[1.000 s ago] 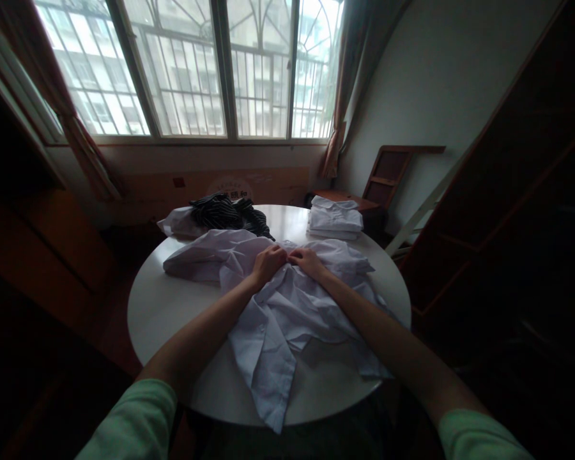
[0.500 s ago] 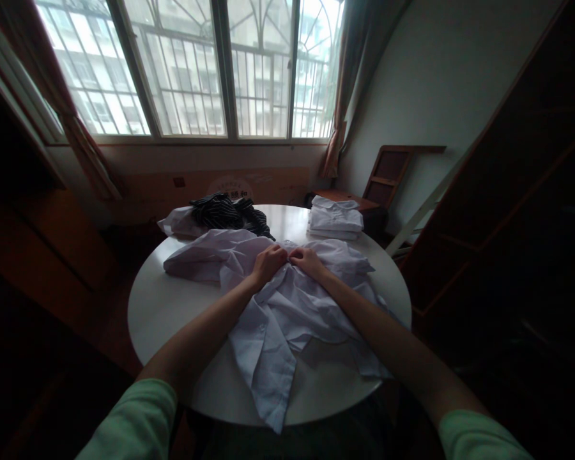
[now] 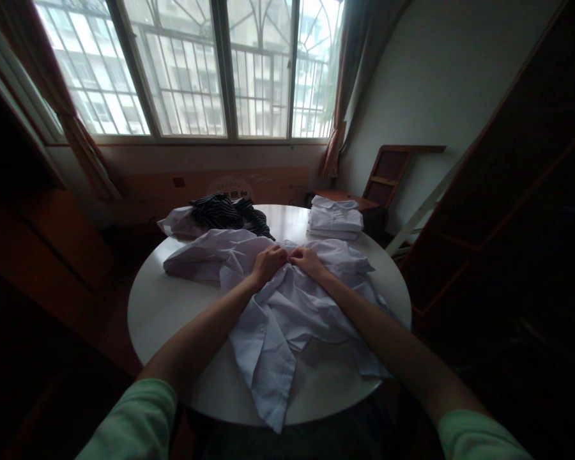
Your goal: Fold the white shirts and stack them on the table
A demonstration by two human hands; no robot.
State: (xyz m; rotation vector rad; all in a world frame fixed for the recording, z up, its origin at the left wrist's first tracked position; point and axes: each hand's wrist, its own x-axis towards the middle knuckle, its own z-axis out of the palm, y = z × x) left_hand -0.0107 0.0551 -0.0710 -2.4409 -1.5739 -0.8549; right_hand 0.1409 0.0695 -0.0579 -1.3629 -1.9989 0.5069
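A rumpled white shirt (image 3: pixel 306 300) lies spread over the round white table (image 3: pixel 167 326), one front corner hanging past the near edge. Its buttoned front runs toward the collar area at the far side. My left hand (image 3: pixel 269 260) pinches the shirt's front near the top. Right beside it, my right hand (image 3: pixel 307 260) pinches the same spot from the other side, the fingertips of both hands almost touching. Whatever small part lies between the fingertips, such as a button, is too small and covered to make out.
Folded white shirts (image 3: pixel 335 218) are stacked at the table's far right. Black striped cloth (image 3: pixel 220 211) lies at the far left, on a pale bundle (image 3: pixel 175 223). Behind the table stand a wooden chair (image 3: pixel 388 176) and a long cardboard box (image 3: pixel 278 185) under the window.
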